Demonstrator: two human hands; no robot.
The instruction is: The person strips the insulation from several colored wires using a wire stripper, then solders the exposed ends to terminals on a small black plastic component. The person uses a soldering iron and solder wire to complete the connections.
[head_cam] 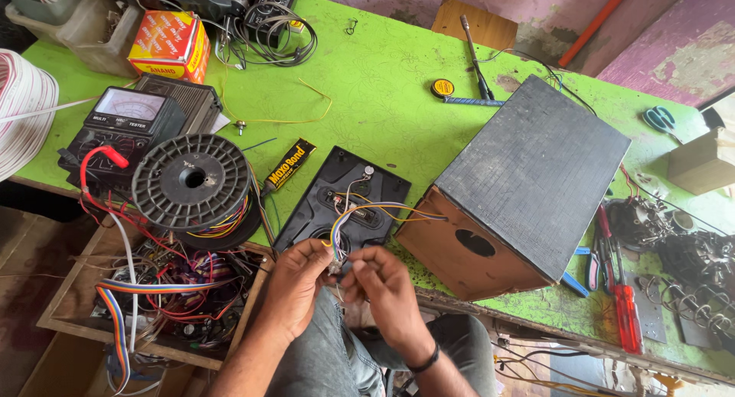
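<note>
Head camera looks down on a bundle of thin coloured wires (367,211) pinched at its loose ends between the left hand (295,282) and right hand (387,290), just off the desk's near edge. They run back into the wooden speaker box (528,182), lying beside the black panel (344,205), so slack reaches the lap.

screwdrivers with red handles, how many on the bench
2, side by side at the right front edge of the green bench: one, the other. More may hide in the clutter.
</note>
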